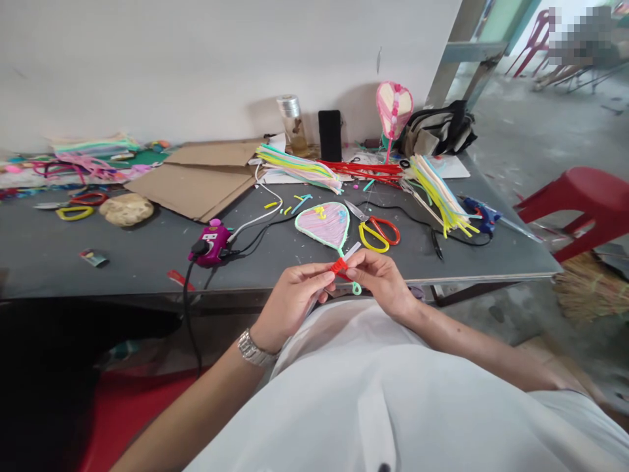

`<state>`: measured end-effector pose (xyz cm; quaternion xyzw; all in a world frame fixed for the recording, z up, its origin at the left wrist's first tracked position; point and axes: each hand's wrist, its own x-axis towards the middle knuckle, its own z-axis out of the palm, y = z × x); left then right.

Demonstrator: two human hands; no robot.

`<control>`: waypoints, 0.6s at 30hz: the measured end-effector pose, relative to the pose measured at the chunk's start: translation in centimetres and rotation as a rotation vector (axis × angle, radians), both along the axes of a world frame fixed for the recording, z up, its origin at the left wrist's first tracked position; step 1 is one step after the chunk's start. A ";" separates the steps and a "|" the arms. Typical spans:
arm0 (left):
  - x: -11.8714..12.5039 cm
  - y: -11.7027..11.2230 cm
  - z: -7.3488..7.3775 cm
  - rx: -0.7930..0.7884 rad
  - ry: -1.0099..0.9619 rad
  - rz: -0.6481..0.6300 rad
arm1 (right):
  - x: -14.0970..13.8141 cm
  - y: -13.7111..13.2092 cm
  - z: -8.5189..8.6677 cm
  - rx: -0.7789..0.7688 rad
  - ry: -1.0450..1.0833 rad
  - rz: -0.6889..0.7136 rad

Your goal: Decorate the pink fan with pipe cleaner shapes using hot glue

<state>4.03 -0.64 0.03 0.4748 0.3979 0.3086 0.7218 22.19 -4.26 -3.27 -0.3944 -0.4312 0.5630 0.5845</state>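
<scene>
My left hand (299,288) and my right hand (381,278) meet at the table's front edge, both closed in a pinch. Between their fingertips is a red coiled pipe cleaner (339,265). A whitish translucent stick (352,250) pokes up beside my right fingers. Just beyond lies a heart-like fan shape (322,226), pink-wrapped with a mint-green fuzzy border and small yellow and blue bits. Its green stem reaches down to the fingers; whether they hold it is hidden. A small green loop (356,288) shows below them. Scissors (376,235) with yellow and red handles lie to the right.
Pipe cleaner bundles (299,169) lie toward the back, near a bottle (293,124), a black phone-like slab (329,134) and an upright pink heart (394,108). A purple power socket (210,244) trails cables. Cardboard (196,180) is left; a blue glue gun (486,215) is right.
</scene>
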 end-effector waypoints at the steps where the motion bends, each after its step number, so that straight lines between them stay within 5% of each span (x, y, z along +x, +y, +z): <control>1: 0.0 0.0 0.0 0.008 0.010 0.000 | 0.1 0.0 0.0 -0.016 0.007 0.012; 18: 0.5 0.8 -0.8 -0.147 -0.092 -0.079 | 0.1 -0.1 -0.1 -0.143 0.072 0.071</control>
